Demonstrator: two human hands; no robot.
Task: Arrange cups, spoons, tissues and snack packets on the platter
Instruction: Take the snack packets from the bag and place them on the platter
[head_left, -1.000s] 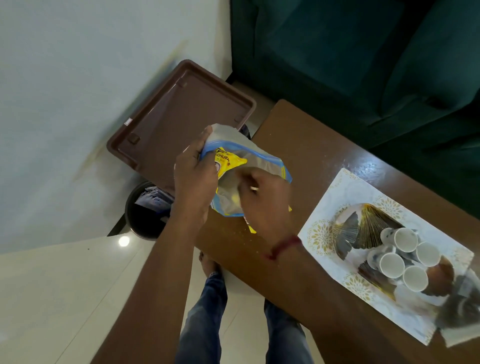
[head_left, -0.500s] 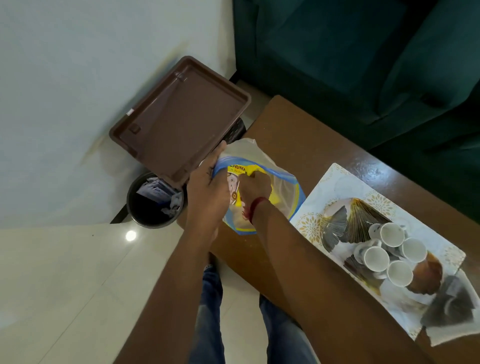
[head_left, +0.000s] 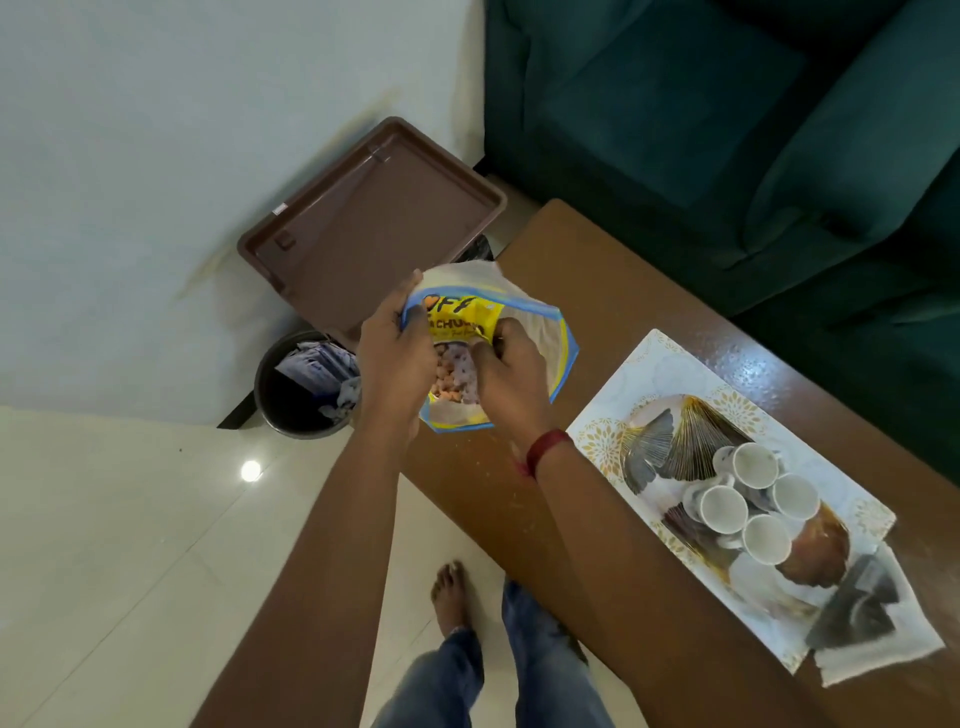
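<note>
- The left hand (head_left: 396, 358) grips the left edge of a yellow-and-blue plastic snack packet (head_left: 540, 332), fingers curled round its rim with the thumb along the top.
- The right hand (head_left: 511, 382) pinches the front of the same packet, fingers clenched on the film just under the yellow label; a red thread band (head_left: 545, 451) circles that wrist.
- The packet is held up over the left end of the brown wooden table (head_left: 613, 291), its mouth pulled wide so that small orange and pale snack pieces (head_left: 453, 378) show inside.
- A white rectangular platter with gold floral corners (head_left: 670, 358) lies on the table towards its right end, well apart from the packet.
- Four small white cups (head_left: 756, 462) stand clustered together on the platter, mouths up, touching or nearly touching one another.
- A white folded tissue (head_left: 893, 660) pokes out from under the platter's near right corner.
- Beyond the table's left end, on the floor, a dark round bin (head_left: 291, 395) stands with its brown rectangular lid (head_left: 374, 228) raised against the wall.
- A dark green sofa (head_left: 727, 114) runs along the table's far edge.
</note>
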